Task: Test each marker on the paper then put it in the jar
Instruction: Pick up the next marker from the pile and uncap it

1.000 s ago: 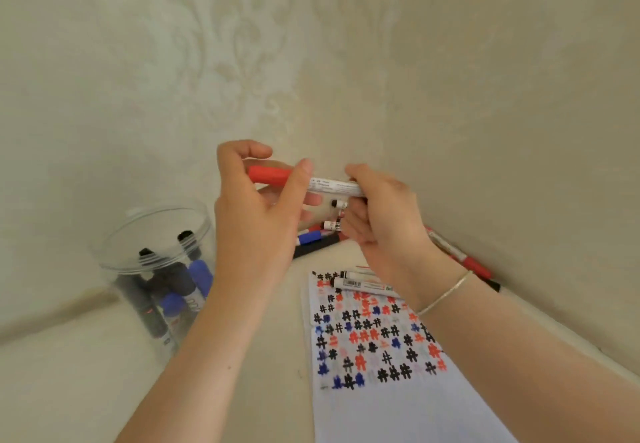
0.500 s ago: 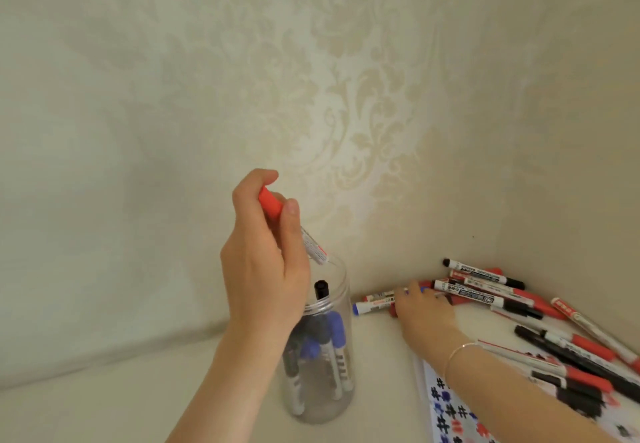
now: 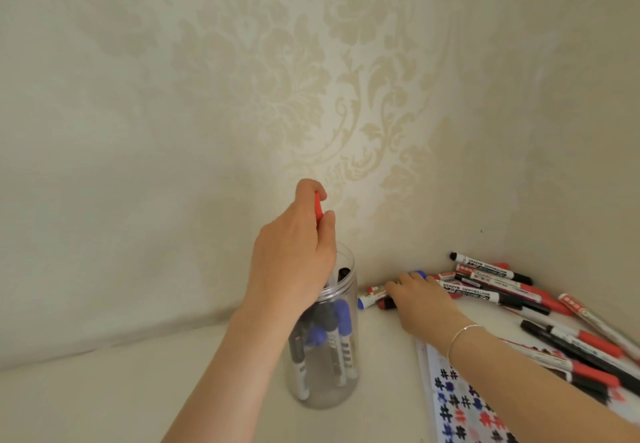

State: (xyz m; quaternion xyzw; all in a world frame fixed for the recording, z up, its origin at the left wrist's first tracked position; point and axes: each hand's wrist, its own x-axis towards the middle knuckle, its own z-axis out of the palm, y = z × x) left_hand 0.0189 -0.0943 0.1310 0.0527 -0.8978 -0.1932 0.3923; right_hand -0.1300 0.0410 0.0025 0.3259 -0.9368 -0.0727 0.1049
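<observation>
Dropping the red-capped marker (image 3: pixel 318 206) into the jar (image 3: pixel 341 387), the left hand (image 3: pixel 294 262) pinches it and must release, while the right hand (image 3: pixel 420 307), grip unclear, reaches the marker pile (image 3: pixel 502 286).

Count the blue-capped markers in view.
4 blue-capped markers: two in the jar, one on the table beside it, one past the right hand. More may hide under hands.

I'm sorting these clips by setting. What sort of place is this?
Probably a room in a home: damask-patterned wallpaper meets at a corner above a plain pale tabletop, which holds whiteboard markers, a clear jar and test paper. No office or workshop gear shows.
</observation>
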